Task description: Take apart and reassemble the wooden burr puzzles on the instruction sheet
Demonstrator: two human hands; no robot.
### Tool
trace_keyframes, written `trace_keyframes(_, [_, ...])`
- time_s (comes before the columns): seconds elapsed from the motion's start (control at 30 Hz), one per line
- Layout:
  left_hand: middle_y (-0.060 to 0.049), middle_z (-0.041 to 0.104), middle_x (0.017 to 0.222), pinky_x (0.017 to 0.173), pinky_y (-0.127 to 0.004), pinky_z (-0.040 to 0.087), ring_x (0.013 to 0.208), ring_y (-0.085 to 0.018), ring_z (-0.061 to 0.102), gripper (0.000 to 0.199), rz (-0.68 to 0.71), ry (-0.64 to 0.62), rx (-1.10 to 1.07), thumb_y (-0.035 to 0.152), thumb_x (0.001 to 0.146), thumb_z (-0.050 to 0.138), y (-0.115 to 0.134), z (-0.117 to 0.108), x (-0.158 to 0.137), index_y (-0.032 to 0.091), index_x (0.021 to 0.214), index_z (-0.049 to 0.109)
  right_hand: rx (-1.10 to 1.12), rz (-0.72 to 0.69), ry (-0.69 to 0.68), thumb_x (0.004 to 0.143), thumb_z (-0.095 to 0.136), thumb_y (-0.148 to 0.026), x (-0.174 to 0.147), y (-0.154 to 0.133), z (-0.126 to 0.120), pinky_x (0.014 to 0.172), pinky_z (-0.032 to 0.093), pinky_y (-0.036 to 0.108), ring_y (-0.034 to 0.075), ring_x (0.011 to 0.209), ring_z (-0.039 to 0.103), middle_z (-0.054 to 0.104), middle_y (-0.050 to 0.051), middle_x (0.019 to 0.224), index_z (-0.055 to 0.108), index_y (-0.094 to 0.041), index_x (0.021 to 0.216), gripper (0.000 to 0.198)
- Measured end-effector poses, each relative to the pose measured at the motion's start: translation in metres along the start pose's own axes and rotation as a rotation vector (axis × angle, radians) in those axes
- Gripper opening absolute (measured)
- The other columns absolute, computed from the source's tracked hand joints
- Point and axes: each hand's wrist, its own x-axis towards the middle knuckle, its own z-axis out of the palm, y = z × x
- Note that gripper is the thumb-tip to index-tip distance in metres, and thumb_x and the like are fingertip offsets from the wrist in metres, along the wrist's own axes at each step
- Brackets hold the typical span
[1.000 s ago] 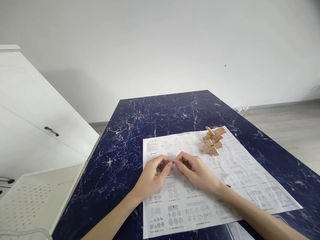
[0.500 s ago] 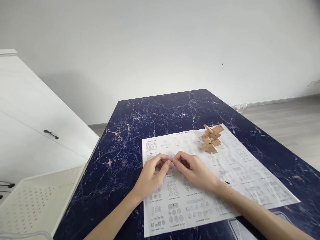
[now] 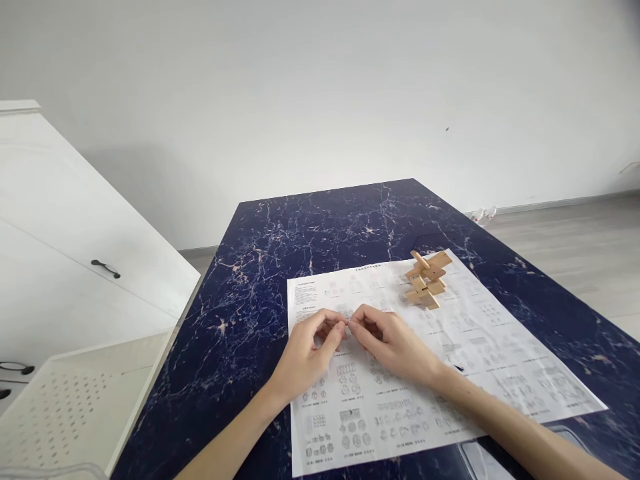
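Note:
My left hand (image 3: 311,350) and my right hand (image 3: 389,339) meet fingertip to fingertip above a printed sheet (image 3: 415,373). Thumb and forefinger of each are pinched together. Whatever lies between the fingertips, if anything, is too small or hidden to make out. Rows of small diagrams and lines of text cover the sheet. Beyond my right hand, on the sheet's far part, sits a wooden interlocking block puzzle (image 3: 425,283) with pieces jutting out at angles. Neither hand touches it.
The sheet lies on a dark blue marbled table (image 3: 310,230). Under my right forearm, a clear-edged flat case (image 3: 483,460) shows at the near edge. A white cabinet (image 3: 75,220) and a perforated white panel (image 3: 70,407) stand left. Clear plastic (image 3: 484,215) lies beyond the right edge.
The whole view has shifted slightly, so everything sits a little further right. Both hands keep the same pinched pose, and the wooden puzzle stays in place on the sheet.

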Motion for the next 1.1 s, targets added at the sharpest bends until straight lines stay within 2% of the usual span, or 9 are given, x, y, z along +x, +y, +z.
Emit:
trace_keyframes(0.4, [-0.004,0.073,0.097,0.074,-0.031,0.053,0.087,-0.02,0.066,0.025,0.023,-0.002,0.011,0.041,0.107,0.055,-0.0038,0.0009,0.0007,0.021,0.108,0.07,0.0,0.008,0.006,0.106,0.05,-0.039,-0.0011,-0.0015,-0.0006,0.052,0.03,0.029,0.013,0.055,0.041,0.051,-0.004,0.061,0.058,-0.022,0.083,0.03])
trace_keyframes(1.1, [-0.005,0.075,0.099,0.074,-0.032,0.053,0.089,-0.021,0.068,0.026,0.036,0.001,0.022,0.041,0.106,0.056,-0.0008,0.0011,0.0001,0.022,0.112,0.072,-0.066,-0.011,0.019,0.105,0.051,-0.035,-0.0019,-0.003,-0.0005,0.052,0.029,0.028,0.013,0.055,0.044,0.054,-0.004,0.061,0.06,-0.021,0.085,0.026])
